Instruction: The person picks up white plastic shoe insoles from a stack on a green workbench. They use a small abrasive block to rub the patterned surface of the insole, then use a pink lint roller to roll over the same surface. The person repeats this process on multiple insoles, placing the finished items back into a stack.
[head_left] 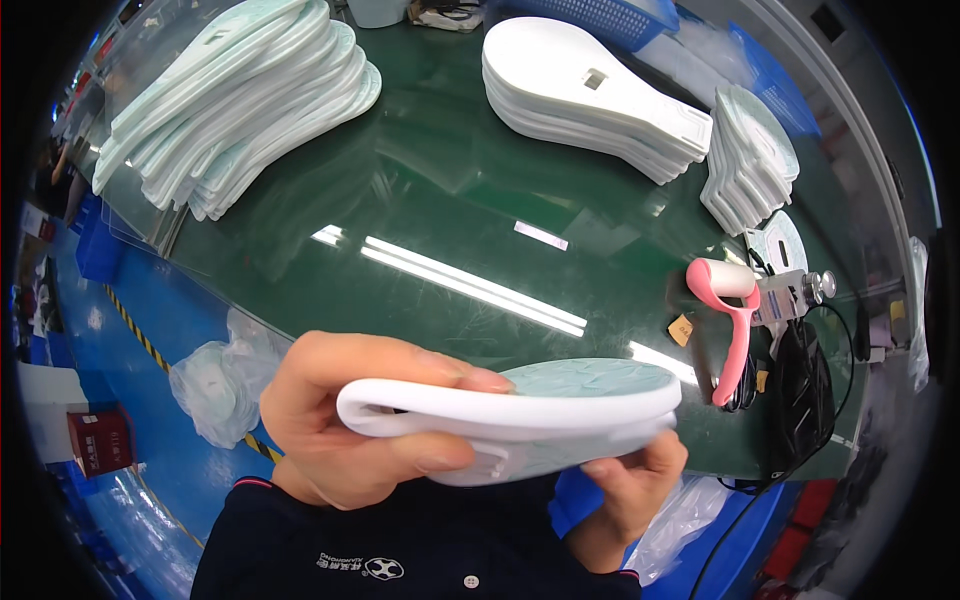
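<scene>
Close in front of me I hold a white plastic paddle-shaped panel (520, 408) nearly edge-on, with a pale green patterned face or film on its far side. My left hand (330, 425) is closed round its narrow end, fingers on top and thumb below. My right hand (640, 485) grips the underside of the broad end at the right; some of its fingers are hidden behind the panel. Beyond, on the green table (430, 200), lie a tall stack of similar pale green-tinted panels (240, 110) at the far left and a stack of white panels (560, 90) at the far middle.
A smaller panel stack (750, 160) stands at the far right. Near it lie a pink-handled lint roller (738, 345), a clear bottle with a metal top (785, 300) and a black bag with a cable (800, 390). Clear plastic bags (215, 385) sit beside the table, over the blue floor.
</scene>
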